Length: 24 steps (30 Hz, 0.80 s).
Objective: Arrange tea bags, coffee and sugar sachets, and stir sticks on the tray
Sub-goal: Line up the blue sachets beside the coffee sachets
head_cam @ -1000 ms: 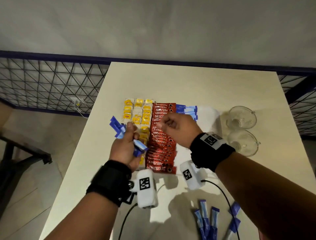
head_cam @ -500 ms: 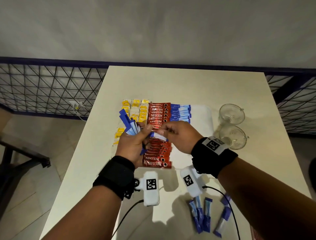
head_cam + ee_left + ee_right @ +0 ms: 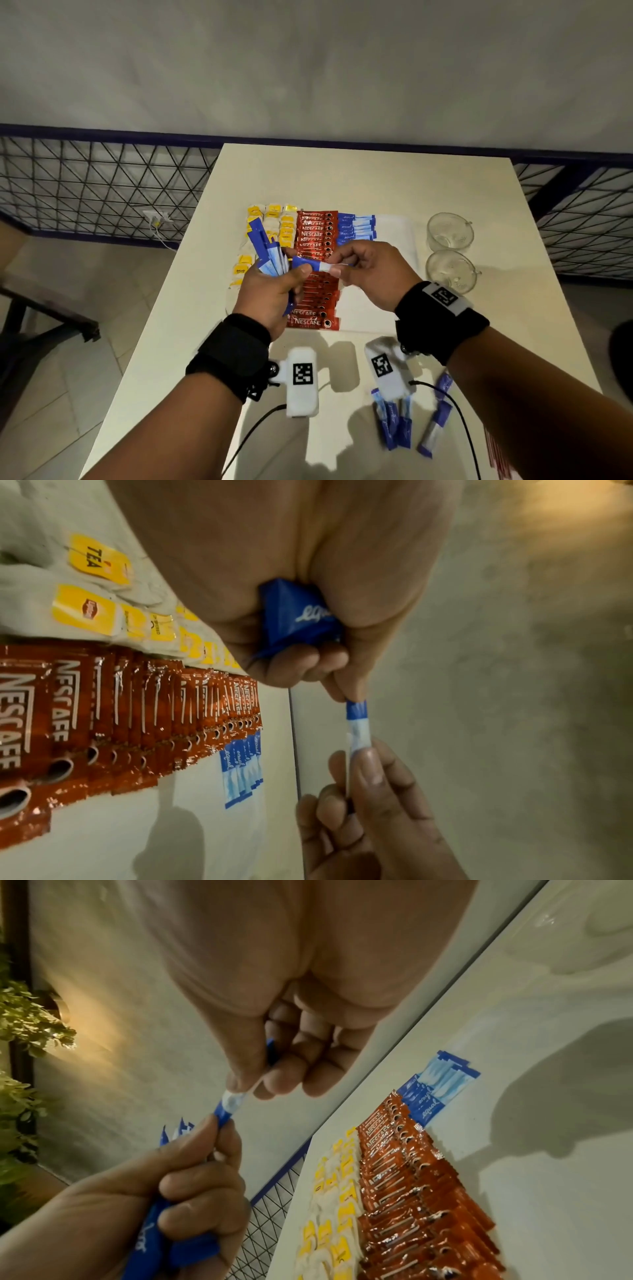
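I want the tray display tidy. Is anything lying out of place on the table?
Yes. A few loose blue sachets lie scattered at odd angles on the near table edge, away from the neat blue row beside the coffee sachets.

two clear glass cups (image 3: pixel 450 251) are sitting on the right side of the pale worktop (image 3: pixel 359 178), one just behind the other. a black wire mesh fence (image 3: pixel 96 192) with a dark blue rail is running behind the worktop's far edge, left and right. a white plug and cable (image 3: pixel 156 219) are hanging on the mesh at left. green leafy plants (image 3: pixel 20 1031) are showing in the right wrist view.
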Each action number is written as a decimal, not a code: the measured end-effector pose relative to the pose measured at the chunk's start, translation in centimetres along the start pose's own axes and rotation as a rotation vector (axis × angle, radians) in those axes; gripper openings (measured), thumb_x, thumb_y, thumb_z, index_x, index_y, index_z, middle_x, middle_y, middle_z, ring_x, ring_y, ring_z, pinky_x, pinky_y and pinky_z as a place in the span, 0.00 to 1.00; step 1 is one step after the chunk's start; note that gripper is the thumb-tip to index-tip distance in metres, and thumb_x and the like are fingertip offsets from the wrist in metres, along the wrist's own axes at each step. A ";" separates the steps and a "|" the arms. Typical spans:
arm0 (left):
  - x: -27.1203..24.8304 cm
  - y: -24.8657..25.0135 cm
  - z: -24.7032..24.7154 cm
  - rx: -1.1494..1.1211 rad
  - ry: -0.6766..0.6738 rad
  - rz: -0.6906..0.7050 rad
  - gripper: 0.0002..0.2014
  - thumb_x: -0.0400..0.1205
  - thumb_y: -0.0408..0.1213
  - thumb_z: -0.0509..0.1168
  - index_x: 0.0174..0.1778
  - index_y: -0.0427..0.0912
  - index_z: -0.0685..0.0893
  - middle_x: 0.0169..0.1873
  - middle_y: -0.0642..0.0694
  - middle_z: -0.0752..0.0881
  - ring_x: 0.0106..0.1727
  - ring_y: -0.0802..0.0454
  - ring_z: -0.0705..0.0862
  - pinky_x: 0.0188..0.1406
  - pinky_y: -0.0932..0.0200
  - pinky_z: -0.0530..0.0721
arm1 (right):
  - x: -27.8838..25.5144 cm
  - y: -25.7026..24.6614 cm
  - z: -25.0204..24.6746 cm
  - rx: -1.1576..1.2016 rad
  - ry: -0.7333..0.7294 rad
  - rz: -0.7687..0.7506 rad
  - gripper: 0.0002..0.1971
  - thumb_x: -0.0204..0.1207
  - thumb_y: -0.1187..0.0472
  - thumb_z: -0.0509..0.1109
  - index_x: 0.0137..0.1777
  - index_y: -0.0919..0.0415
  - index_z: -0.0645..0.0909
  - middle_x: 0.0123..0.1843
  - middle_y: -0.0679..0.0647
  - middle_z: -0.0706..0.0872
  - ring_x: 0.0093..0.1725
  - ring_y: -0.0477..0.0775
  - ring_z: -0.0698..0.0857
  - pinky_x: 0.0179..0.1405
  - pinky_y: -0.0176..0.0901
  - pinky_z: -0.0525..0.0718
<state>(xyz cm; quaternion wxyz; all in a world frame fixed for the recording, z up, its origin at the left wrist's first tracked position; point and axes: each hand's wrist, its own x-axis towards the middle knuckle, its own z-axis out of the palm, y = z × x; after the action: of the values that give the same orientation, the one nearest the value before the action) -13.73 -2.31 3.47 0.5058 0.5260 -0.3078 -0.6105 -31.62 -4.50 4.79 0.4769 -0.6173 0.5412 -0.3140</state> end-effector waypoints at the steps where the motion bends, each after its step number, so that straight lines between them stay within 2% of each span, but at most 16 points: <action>1: -0.4 0.2 0.2 -0.012 -0.001 -0.011 0.10 0.79 0.21 0.67 0.44 0.42 0.79 0.22 0.47 0.76 0.21 0.52 0.70 0.21 0.61 0.73 | -0.5 0.0 -0.1 0.022 -0.006 -0.004 0.10 0.72 0.62 0.78 0.40 0.43 0.85 0.35 0.50 0.86 0.34 0.47 0.83 0.40 0.48 0.84; 4: -1.3 0.8 0.9 -0.076 0.001 -0.075 0.13 0.79 0.22 0.66 0.36 0.44 0.84 0.23 0.46 0.73 0.21 0.54 0.69 0.18 0.62 0.70 | -2.2 -0.4 -0.6 0.032 -0.007 -0.034 0.16 0.67 0.62 0.82 0.50 0.43 0.86 0.39 0.46 0.85 0.34 0.40 0.80 0.40 0.34 0.78; 6: -1.7 1.0 1.3 -0.139 0.004 -0.135 0.18 0.79 0.23 0.66 0.26 0.46 0.87 0.24 0.47 0.73 0.20 0.55 0.69 0.17 0.63 0.69 | -2.9 -0.8 -1.0 -0.094 0.003 -0.075 0.20 0.65 0.63 0.83 0.57 0.48 0.86 0.43 0.43 0.85 0.34 0.35 0.79 0.39 0.23 0.76; 7: -2.0 1.2 1.6 -0.162 -0.001 -0.155 0.17 0.79 0.25 0.67 0.26 0.46 0.86 0.24 0.47 0.72 0.20 0.56 0.69 0.17 0.64 0.69 | -3.2 -1.1 -1.2 -0.166 0.024 -0.103 0.18 0.67 0.62 0.82 0.57 0.50 0.86 0.42 0.40 0.84 0.36 0.32 0.80 0.39 0.21 0.75; 9: -2.5 1.2 2.0 -0.173 -0.016 -0.149 0.07 0.78 0.30 0.70 0.35 0.43 0.83 0.27 0.46 0.73 0.21 0.57 0.69 0.16 0.64 0.69 | -3.6 -1.4 -1.7 -0.222 0.070 -0.113 0.09 0.74 0.59 0.76 0.54 0.51 0.87 0.38 0.35 0.83 0.35 0.31 0.81 0.38 0.21 0.74; 10: -2.8 1.3 2.2 -0.167 -0.024 -0.127 0.05 0.77 0.33 0.72 0.39 0.42 0.81 0.29 0.46 0.73 0.22 0.57 0.68 0.17 0.65 0.69 | -3.8 -1.5 -2.0 -0.191 0.068 -0.089 0.05 0.77 0.57 0.73 0.51 0.49 0.87 0.36 0.37 0.84 0.33 0.33 0.81 0.37 0.23 0.74; 12: -3.4 1.2 2.4 -0.134 -0.033 -0.078 0.10 0.72 0.37 0.74 0.42 0.42 0.79 0.28 0.47 0.72 0.22 0.57 0.68 0.18 0.64 0.69 | -4.3 -2.0 -2.5 -0.069 0.053 -0.035 0.06 0.82 0.57 0.67 0.44 0.47 0.83 0.37 0.44 0.88 0.31 0.39 0.81 0.30 0.25 0.75; 14: -4.1 1.3 2.9 -0.126 -0.024 -0.018 0.09 0.73 0.33 0.73 0.43 0.41 0.78 0.25 0.49 0.72 0.22 0.56 0.67 0.18 0.63 0.69 | -5.0 -2.5 -3.2 0.006 0.033 -0.009 0.08 0.83 0.57 0.65 0.42 0.48 0.82 0.36 0.47 0.89 0.30 0.43 0.81 0.27 0.26 0.74; 16: -4.6 1.4 3.6 -0.131 -0.012 0.021 0.08 0.78 0.28 0.70 0.46 0.40 0.77 0.23 0.49 0.72 0.22 0.55 0.67 0.18 0.62 0.69 | -5.6 -3.1 -3.6 -0.004 -0.011 -0.010 0.10 0.83 0.58 0.65 0.41 0.52 0.83 0.32 0.44 0.88 0.29 0.42 0.80 0.28 0.26 0.74; 18: -4.9 1.5 4.2 -0.119 0.014 0.048 0.08 0.79 0.26 0.69 0.44 0.41 0.77 0.23 0.48 0.70 0.21 0.54 0.67 0.19 0.62 0.69 | -5.9 -3.2 -3.9 -0.023 -0.039 -0.008 0.11 0.83 0.58 0.64 0.39 0.52 0.82 0.29 0.42 0.87 0.27 0.41 0.79 0.30 0.27 0.75; 21: -5.0 1.5 4.8 -0.089 0.060 0.066 0.10 0.79 0.24 0.68 0.40 0.43 0.78 0.19 0.48 0.69 0.20 0.53 0.66 0.20 0.62 0.69 | -5.9 -2.9 -4.4 -0.085 -0.022 -0.007 0.09 0.82 0.55 0.65 0.42 0.50 0.83 0.34 0.44 0.88 0.31 0.42 0.82 0.34 0.31 0.77; 24: -5.1 1.4 5.1 -0.064 0.069 0.083 0.10 0.80 0.23 0.68 0.40 0.43 0.79 0.18 0.48 0.70 0.18 0.53 0.67 0.19 0.62 0.70 | -5.6 -3.1 -4.9 -0.197 0.018 -0.062 0.03 0.79 0.53 0.70 0.46 0.46 0.84 0.40 0.38 0.85 0.39 0.38 0.80 0.41 0.30 0.76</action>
<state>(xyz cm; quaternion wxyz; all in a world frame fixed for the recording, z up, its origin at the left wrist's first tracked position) -18.47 1.25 7.70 0.5575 0.5171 -0.2922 -0.5800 -36.09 -0.42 10.13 0.3992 -0.6747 0.5543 -0.2795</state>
